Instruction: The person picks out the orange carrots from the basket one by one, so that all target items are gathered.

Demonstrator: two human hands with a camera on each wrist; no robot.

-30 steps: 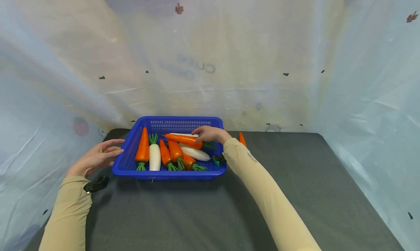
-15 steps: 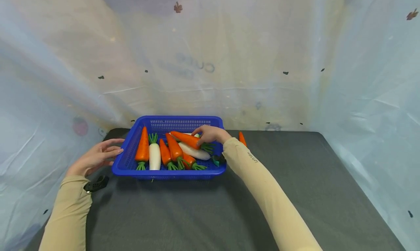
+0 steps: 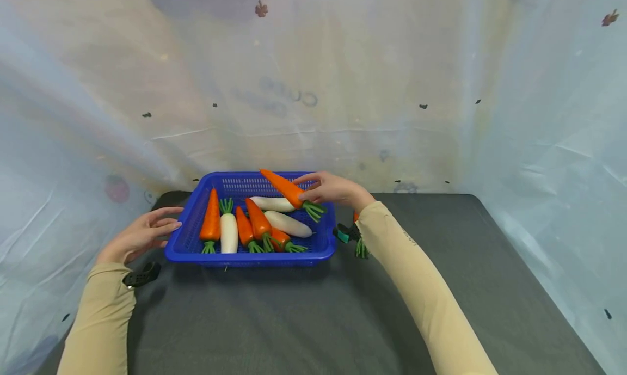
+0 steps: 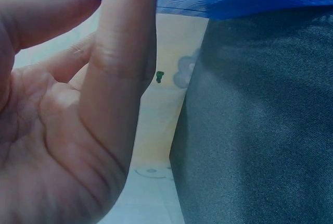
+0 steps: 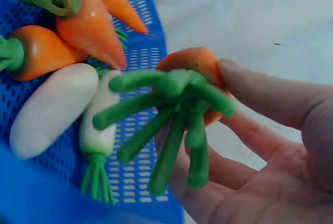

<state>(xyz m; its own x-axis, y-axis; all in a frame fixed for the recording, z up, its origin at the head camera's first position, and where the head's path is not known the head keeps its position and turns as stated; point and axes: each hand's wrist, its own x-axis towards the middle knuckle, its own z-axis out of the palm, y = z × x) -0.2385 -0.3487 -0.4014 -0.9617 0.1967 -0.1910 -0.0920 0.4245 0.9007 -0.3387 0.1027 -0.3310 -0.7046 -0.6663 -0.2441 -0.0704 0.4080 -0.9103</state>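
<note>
My right hand (image 3: 338,191) pinches a carrot (image 3: 283,186) near its leafy end, over the back right of the blue basket (image 3: 250,258). In the right wrist view, the carrot's green stalks (image 5: 174,114) point at the camera, and thumb and fingers hold its orange body. The left hand (image 3: 142,234) grips the basket's left rim, thumb and fingers on either side. Inside lie several carrots, among them a left carrot (image 3: 211,220) and a middle carrot (image 3: 258,220), and three white radishes: an upright one (image 3: 228,233), a leafless-looking one (image 3: 288,224) and one at the back (image 3: 271,203).
Beside the basket's right side another carrot (image 3: 361,249) lies on the dark table (image 3: 274,320), partly hidden by the right forearm. Translucent plastic sheeting (image 3: 343,92) hangs behind and at both sides.
The right hand has lifted the carrot from among the others, up and slightly right, tilting it more steeply. The back radish is now more exposed. The left hand stays at the rim.
</note>
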